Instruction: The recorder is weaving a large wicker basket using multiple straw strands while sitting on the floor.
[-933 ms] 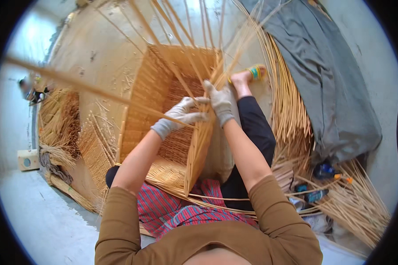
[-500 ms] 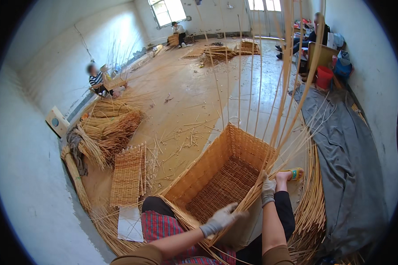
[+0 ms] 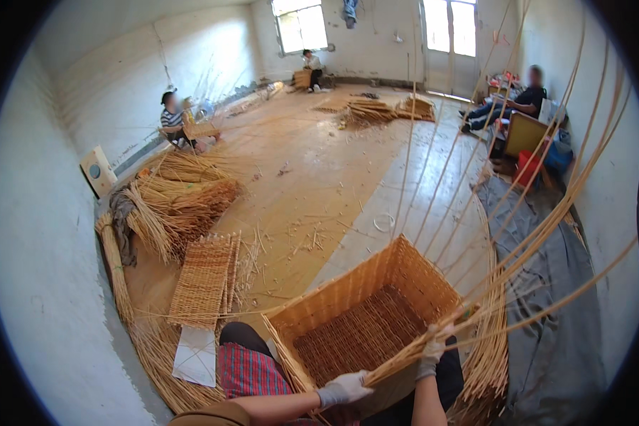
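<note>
Head view: basket beyond left hand and right hand, its near rim in their grip.

Grey cloth at right; red bucket beyond; bright far window.

Basket ahead of the left hand, left of the right hand.
Woven panels lie left of both hands; rods, then cloth, lie right.

The basket is tan with a brown base, the lap cloth striped red and blue.
</note>
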`<control>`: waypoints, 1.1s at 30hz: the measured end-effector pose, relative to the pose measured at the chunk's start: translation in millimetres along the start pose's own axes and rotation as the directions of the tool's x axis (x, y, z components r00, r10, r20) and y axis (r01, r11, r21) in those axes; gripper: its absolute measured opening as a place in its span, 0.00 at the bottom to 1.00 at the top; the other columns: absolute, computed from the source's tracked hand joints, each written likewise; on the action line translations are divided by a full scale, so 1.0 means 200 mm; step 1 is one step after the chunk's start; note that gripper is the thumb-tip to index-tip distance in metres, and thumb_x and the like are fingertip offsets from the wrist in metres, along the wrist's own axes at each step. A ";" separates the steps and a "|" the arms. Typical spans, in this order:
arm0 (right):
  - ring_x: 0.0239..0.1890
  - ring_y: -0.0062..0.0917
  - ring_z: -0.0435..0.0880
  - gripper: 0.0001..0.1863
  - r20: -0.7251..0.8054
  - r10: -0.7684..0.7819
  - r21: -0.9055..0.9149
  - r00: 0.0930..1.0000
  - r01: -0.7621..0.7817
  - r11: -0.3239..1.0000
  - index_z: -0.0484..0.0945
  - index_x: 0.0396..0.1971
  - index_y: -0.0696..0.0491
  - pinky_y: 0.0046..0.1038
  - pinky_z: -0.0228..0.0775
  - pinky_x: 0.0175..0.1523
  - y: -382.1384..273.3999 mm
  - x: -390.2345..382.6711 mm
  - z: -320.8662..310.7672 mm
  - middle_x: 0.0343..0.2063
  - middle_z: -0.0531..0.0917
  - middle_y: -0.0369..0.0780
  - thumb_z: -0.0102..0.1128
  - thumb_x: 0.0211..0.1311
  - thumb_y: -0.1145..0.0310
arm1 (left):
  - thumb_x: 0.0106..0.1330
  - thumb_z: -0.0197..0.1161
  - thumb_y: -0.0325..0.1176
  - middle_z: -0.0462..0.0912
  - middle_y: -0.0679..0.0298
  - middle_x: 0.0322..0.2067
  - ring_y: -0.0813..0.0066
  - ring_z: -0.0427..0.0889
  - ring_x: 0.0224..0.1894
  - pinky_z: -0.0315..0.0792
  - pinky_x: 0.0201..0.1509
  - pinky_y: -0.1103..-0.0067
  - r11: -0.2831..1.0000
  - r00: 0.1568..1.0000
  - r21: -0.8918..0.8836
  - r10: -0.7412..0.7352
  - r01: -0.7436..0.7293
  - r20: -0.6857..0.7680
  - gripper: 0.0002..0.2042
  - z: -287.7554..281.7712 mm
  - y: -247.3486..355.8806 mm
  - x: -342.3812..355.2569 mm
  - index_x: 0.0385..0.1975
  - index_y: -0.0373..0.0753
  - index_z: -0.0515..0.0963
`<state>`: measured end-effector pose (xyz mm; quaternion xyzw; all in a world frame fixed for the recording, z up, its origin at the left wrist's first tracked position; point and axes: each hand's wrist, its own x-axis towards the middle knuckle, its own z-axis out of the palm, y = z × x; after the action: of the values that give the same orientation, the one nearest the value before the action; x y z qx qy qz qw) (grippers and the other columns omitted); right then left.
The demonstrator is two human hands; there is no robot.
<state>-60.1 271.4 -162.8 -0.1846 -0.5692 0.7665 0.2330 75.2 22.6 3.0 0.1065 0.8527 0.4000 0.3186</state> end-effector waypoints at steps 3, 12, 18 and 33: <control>0.24 0.25 0.79 0.26 -0.110 -0.070 -0.002 0.991 0.070 0.998 0.71 0.55 0.53 0.29 0.75 0.23 0.16 0.12 0.00 0.32 0.80 0.37 0.69 0.60 0.62 | 0.64 0.60 0.51 0.79 0.46 0.50 0.51 0.80 0.51 0.73 0.54 0.68 0.998 0.997 0.067 -0.012 0.018 -0.080 0.29 0.02 0.06 0.05 0.60 0.39 0.66; 0.25 0.26 0.80 0.23 -0.051 0.136 -0.068 0.989 -0.139 0.988 0.73 0.52 0.58 0.29 0.77 0.25 -0.05 -0.01 0.05 0.31 0.82 0.39 0.68 0.62 0.62 | 0.65 0.57 0.55 0.83 0.47 0.36 0.49 0.84 0.40 0.76 0.40 0.63 0.936 0.977 0.350 0.050 0.026 -0.207 0.27 0.03 0.25 0.23 0.46 0.35 0.68; 0.37 0.42 0.83 0.34 -0.023 0.004 -0.575 1.000 -0.017 0.818 0.77 0.44 0.63 0.38 0.75 0.44 -0.11 -0.01 -0.02 0.37 0.84 0.52 0.55 0.66 0.41 | 0.64 0.56 0.61 0.84 0.48 0.32 0.50 0.84 0.36 0.76 0.36 0.63 0.941 0.984 0.334 0.016 0.045 -0.180 0.29 -0.02 0.32 0.23 0.41 0.36 0.71; 0.35 0.31 0.83 0.16 0.268 0.335 0.684 0.904 -0.423 0.594 0.78 0.37 0.58 0.31 0.78 0.47 -0.60 -0.62 -0.01 0.30 0.82 0.40 0.48 0.74 0.60 | 0.66 0.55 0.52 0.83 0.48 0.36 0.48 0.82 0.41 0.75 0.44 0.62 0.961 0.966 0.276 0.056 0.017 -0.253 0.20 -0.01 0.24 0.22 0.41 0.40 0.77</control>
<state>60.2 232.6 -47.0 -0.1504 -0.1763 0.9689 0.0865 36.6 72.9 20.1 0.1054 0.9333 0.2907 0.1828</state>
